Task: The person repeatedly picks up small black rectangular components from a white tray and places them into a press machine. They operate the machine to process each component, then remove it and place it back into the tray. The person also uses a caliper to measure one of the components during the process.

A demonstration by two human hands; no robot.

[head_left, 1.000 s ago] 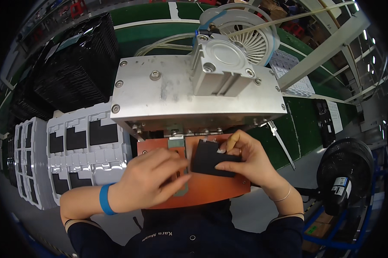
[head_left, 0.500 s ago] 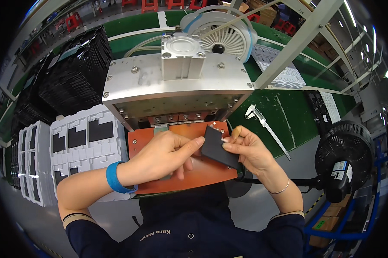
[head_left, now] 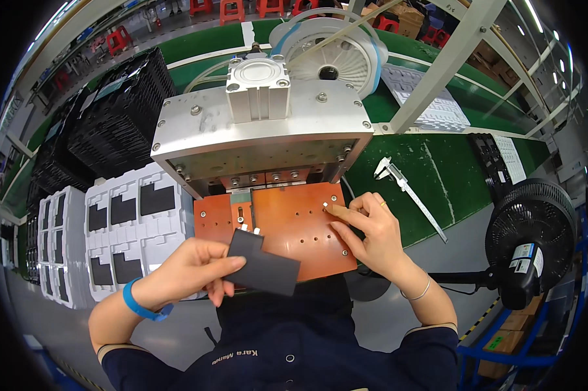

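My left hand pinches a flat dark grey sheet part and holds it just in front of the orange fixture plate, near my chest. My right hand rests on the right part of that plate, with the index finger and thumb pressed on a tiny white piece near a hole. The plate sits under a grey metal press with a square pneumatic cylinder on top.
White trays with dark sheet parts lie at the left, with black crates behind them. A metal caliper lies on the green mat to the right. A black fan stands at the right edge, and a white round fan sits behind the press.
My left hand has taken the dark sheet off the plate and pulled it toward me. My right hand let go of it and moved to a small white piece on the plate's right part.
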